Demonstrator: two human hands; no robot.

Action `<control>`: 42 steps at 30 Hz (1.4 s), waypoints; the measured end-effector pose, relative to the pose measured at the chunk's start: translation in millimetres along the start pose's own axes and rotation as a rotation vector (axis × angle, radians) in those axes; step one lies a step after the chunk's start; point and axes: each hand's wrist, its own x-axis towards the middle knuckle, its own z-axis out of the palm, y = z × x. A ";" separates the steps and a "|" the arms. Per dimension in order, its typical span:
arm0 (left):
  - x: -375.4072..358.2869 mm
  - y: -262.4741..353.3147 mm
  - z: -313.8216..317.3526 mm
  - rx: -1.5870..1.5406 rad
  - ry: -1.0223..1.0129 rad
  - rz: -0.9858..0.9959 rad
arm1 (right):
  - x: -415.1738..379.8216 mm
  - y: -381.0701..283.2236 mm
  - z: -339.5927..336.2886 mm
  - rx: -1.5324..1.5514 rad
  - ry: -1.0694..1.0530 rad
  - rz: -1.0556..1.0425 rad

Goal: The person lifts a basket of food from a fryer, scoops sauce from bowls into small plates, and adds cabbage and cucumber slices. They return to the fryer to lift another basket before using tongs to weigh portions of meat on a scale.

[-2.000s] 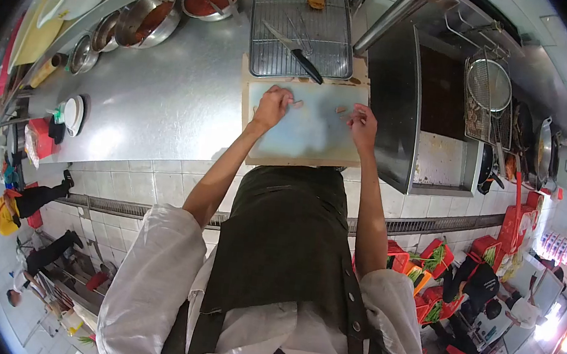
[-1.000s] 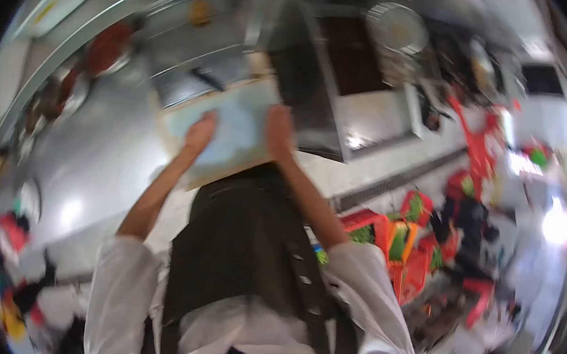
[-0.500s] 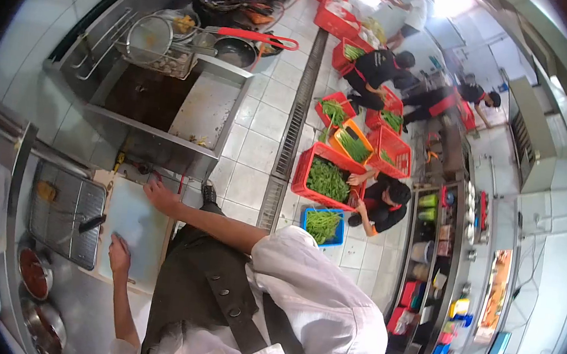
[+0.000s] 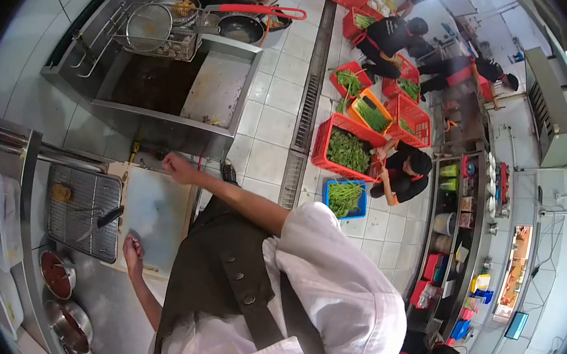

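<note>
A translucent white cutting board [image 4: 158, 206] lies on the steel counter in front of me. My left hand [image 4: 132, 255] is at its near left corner, with the fingers curled; whether something small is in them I cannot make out. At the opposite end of the board my right hand [image 4: 179, 168] is closed over the edge, and its fingertips are too small to read. A knife with a black handle [image 4: 110, 216] rests on the wire rack tray [image 4: 79, 243], beside a small yellowish-brown piece of food [image 4: 61, 192].
Steel bowls of red sauce [image 4: 57, 275] stand to the left. On the right is a fryer [image 4: 167, 108] with a strainer [image 4: 149, 27]. Behind me, people handle greens in red crates [image 4: 322, 146] and a blue crate [image 4: 346, 199]. Shelves [image 4: 434, 260] line the far side.
The view has shifted slightly. My right hand has moved off the board's surface towards its far end. The left hand's fingers are curled tighter. More of the people at lower right shows.
</note>
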 end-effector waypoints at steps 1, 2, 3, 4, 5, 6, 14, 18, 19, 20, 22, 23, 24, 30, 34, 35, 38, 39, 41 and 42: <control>1.4 -6.8 -5.4 -0.105 -0.022 -0.037 | 7.0 -6.5 -5.0 0.138 0.046 0.029; -3.8 -11.0 -9.1 -0.223 -0.121 -0.037 | 11.9 -16.7 -18.0 0.501 -0.090 0.161; -10.0 -11.4 -9.7 -0.276 -0.162 -0.028 | 20.2 -31.0 -40.0 0.859 -0.249 0.286; -18.3 -11.6 -2.7 -0.342 -0.197 -0.005 | 28.9 -52.0 -58.5 1.205 -0.432 0.420; -27.4 -10.6 7.5 -0.415 -0.227 0.027 | 37.5 -92.0 -73.4 1.279 -0.285 0.593; -42.1 4.6 24.2 -0.462 -0.208 -0.031 | 43.3 -129.2 -92.5 1.328 -0.128 0.774; -26.6 97.1 156.6 -0.554 -0.437 -0.058 | 179.9 -240.5 -217.2 1.102 -0.075 0.631; 39.4 192.8 266.0 -0.391 -0.420 0.045 | 295.6 -226.0 -246.4 0.445 -0.185 0.361; 56.9 221.5 289.0 -0.323 -0.434 0.046 | 320.4 -207.9 -249.8 0.275 -0.210 0.297; 51.5 259.2 319.4 -0.246 -0.428 0.119 | 342.9 -184.4 -252.4 0.108 -0.238 0.237; 104.2 297.4 358.2 -0.146 -0.535 0.210 | 368.2 -160.6 -257.8 -0.046 -0.325 0.056; 122.3 322.4 365.9 -0.059 -0.763 0.185 | 370.2 -154.7 -265.5 -0.025 -0.387 -0.056; 133.9 334.1 388.6 -0.071 -0.626 0.214 | 374.7 -145.0 -267.6 0.007 -0.456 -0.167; 204.4 385.8 444.1 0.288 -0.582 0.215 | 391.6 -179.6 -297.3 -0.961 -0.406 -0.286; 245.1 400.8 477.2 0.735 -0.339 0.204 | 359.8 -197.1 -306.5 -1.271 -0.540 -0.128; 256.4 402.6 487.0 0.840 -0.267 0.238 | 346.2 -201.0 -299.1 -1.369 -0.471 -0.142; 263.9 407.9 508.4 1.017 -0.096 0.267 | 342.1 -195.1 -286.7 -1.557 -0.446 -0.194; 260.8 411.9 514.4 1.048 -0.047 0.264 | 342.1 -191.7 -284.8 -1.605 -0.474 -0.215; 244.6 424.5 521.9 1.128 0.007 0.287 | 342.7 -182.7 -282.9 -1.667 -0.452 -0.245; 241.1 428.3 519.3 1.131 -0.009 0.320 | 343.4 -179.2 -281.0 -1.696 -0.442 -0.263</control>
